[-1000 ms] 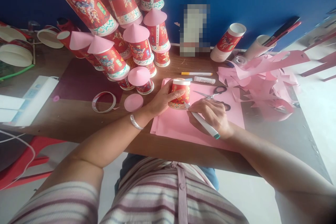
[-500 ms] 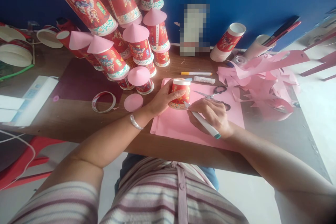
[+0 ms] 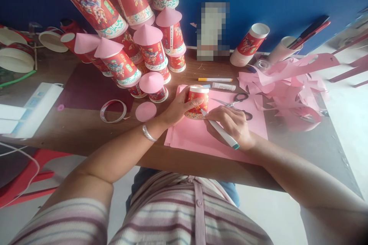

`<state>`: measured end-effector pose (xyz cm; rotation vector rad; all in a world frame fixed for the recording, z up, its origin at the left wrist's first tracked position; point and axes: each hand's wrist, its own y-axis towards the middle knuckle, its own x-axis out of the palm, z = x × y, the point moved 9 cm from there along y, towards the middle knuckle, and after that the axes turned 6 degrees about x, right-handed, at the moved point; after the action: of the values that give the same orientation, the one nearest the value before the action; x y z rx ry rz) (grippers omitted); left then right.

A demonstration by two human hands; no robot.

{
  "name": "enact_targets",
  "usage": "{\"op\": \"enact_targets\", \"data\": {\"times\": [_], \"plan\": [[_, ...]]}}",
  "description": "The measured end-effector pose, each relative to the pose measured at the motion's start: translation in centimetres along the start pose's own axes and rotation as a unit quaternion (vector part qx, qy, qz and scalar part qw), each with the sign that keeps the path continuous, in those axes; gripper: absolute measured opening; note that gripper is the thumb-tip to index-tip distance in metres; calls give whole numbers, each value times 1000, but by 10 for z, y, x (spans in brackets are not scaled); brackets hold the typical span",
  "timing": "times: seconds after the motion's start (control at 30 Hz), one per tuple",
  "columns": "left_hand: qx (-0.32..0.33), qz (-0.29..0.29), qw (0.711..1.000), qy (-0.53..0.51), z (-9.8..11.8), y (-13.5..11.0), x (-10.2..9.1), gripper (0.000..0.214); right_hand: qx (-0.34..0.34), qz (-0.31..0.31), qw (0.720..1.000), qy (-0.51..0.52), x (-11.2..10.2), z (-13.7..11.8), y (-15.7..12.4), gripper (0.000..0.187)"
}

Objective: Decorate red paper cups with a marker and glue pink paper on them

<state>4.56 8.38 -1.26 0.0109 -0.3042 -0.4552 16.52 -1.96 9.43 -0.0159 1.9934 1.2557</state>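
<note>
Left hand (image 3: 181, 107), forearm reaching diagonally inward, grips a red paper cup (image 3: 198, 93) with the thumb across its front and the fingers mostly hidden behind. Right hand (image 3: 230, 122), forearm entering from the lower right, pinches a white marker (image 3: 222, 134) slantwise, tip at the cup's lower band; whether the two touch is too fine to tell. The cup is upright above the far left part of the pink sheets (image 3: 189, 136), its interior not visible. At far right, a pale cylindrical holder (image 3: 280, 52) leans, containing black and red pens (image 3: 312, 32); beside it is a tilted red-and-white cup (image 3: 250, 44), with its pale opening facing up.
</note>
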Motion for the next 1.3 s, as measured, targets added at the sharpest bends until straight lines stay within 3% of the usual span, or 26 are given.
{"op": "enact_targets", "data": {"times": [0.77,1.3], "plan": [[-16,9,1000,-20,2,-1,2,58,-8,-35,999,12,0,-2,1,23],[-8,6,1000,-18,4,-1,2,55,-11,-26,1000,7,-1,-2,1,27]]}}
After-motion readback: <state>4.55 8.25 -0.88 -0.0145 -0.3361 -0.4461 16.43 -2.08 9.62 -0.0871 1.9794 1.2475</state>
